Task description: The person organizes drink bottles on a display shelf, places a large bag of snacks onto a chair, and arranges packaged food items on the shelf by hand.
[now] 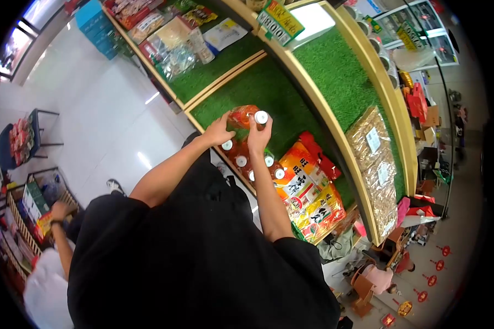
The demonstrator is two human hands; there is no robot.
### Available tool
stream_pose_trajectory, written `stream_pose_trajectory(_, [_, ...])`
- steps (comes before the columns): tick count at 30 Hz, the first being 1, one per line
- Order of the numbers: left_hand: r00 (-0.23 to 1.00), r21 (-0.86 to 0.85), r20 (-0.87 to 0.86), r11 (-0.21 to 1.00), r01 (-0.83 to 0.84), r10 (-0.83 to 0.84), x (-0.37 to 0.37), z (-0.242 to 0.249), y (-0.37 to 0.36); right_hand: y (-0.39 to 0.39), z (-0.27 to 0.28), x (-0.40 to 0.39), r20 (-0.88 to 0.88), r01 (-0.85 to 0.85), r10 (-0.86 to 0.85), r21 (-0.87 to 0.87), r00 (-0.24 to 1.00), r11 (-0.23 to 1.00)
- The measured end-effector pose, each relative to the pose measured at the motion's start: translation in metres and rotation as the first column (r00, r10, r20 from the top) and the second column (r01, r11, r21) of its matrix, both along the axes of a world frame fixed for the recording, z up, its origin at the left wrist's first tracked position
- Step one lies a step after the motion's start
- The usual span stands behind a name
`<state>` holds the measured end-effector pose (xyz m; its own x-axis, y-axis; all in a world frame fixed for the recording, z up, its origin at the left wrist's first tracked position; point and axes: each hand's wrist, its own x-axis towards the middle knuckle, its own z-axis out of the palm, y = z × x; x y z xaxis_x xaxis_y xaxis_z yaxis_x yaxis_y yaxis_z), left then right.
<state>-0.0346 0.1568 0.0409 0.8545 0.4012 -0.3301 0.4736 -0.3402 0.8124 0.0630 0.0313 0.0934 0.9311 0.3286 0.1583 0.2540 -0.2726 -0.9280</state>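
One bottle [241, 117], left hand [218, 131] at base, right hand [259, 136] near cap [261, 117], fingers [252, 123] gripping it

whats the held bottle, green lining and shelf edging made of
The bottle looks like clear, glossy plastic, from its see-through, shiny wall, though glass is possible. The green lining is probably matte artificial grass, from its short tufts. The shelf edging seems smooth, pale wood by its colour, or a lookalike laminate.

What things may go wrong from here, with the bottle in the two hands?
The tilted bottle might slip if the right hand loosens near its white cap. Lowered carelessly, it could knock the capped bottles standing close by. One near the shelf's edge might then fall to the floor.
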Motion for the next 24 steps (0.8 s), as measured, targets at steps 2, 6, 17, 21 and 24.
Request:
stream_pose_trajectory(2, [0.969,0.1,-0.243,0.992,0.076,-0.049,-0.015,0.019,-0.025,-0.01,-0.024,-0.003,-0.034,0.049,-0.053,-0.127,0.998,0.991])
stream_pose_trajectory(6, [0.963,0.049,-0.236,0.991,-0.123,0.131,-0.031,-0.018,-0.063,-0.022,-0.02,-0.005,0.017,-0.112,0.131,-0.425,0.991,0.898])
stream_pose_trajectory(17, [0.931,0.059,-0.218,0.957,-0.286,0.292,-0.029,-0.019,-0.079,-0.036,-0.034,-0.003,0.136,-0.228,0.46,-0.725,0.878,0.65])
stream_pose_trajectory(21, [0.943,0.139,-0.234,0.968,-0.209,0.237,-0.025,-0.013,-0.073,-0.039,-0.039,-0.001,0.085,-0.27,0.452,-0.699,0.888,0.663])
stream_pose_trajectory(24, [0.919,0.139,-0.338,0.976,-0.166,0.205,-0.019,-0.006,-0.073,-0.033,-0.037,0.007,0.043,-0.296,0.505,-0.766,0.862,0.571])
